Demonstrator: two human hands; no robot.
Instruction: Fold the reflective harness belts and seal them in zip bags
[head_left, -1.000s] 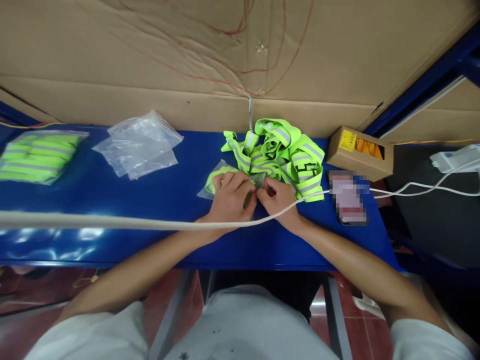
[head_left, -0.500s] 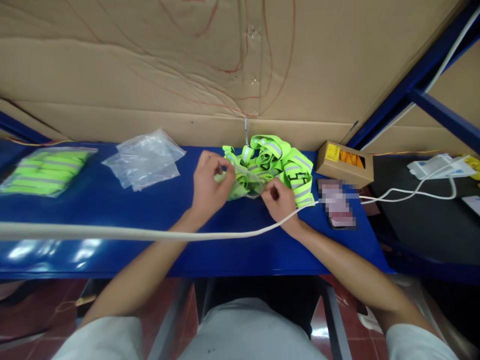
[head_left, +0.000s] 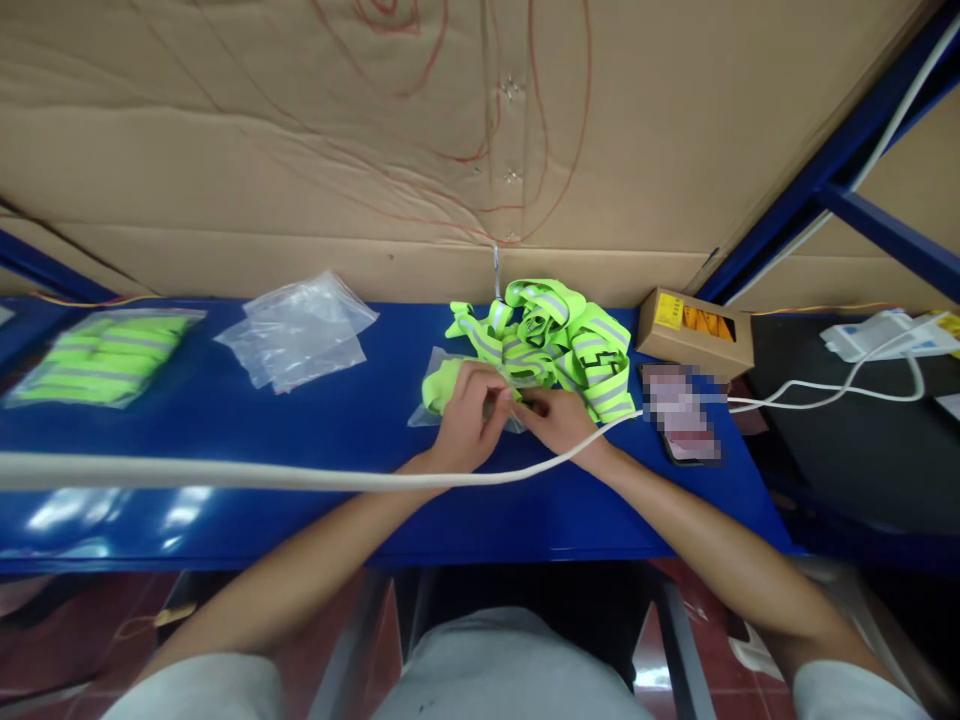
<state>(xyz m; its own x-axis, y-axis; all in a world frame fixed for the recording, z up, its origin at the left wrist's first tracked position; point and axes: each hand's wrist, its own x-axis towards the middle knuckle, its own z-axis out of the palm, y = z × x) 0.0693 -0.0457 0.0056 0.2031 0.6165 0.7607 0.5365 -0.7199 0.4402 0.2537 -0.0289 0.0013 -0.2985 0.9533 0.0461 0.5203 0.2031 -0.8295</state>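
A clear plastic bag (head_left: 426, 414) with a folded neon-yellow reflective strap (head_left: 440, 386) inside lies in front of me. My left hand (head_left: 474, 415) pinches the bag near its right end, partly covering it. Close beside it, my right hand (head_left: 561, 425) is closed at the same end, its fingertips almost meeting the left ones. Just behind both hands spreads a loose heap of neon-yellow reflective straps (head_left: 551, 310) with grey stripes and black buckles. What exactly lies between the fingertips is partly hidden.
Flat empty zip bags (head_left: 300, 330) lie left of my hands, and a filled bag of straps (head_left: 109, 355) farther left. A cardboard box (head_left: 694, 335) and a phone (head_left: 681, 410) stand at the right. A white cable (head_left: 300, 478) crosses in front of my forearms.
My left hand has moved right and down, closing in on my right hand. The bag now lies lower and flatter, its strap-filled left part showing. My right hand has barely shifted.
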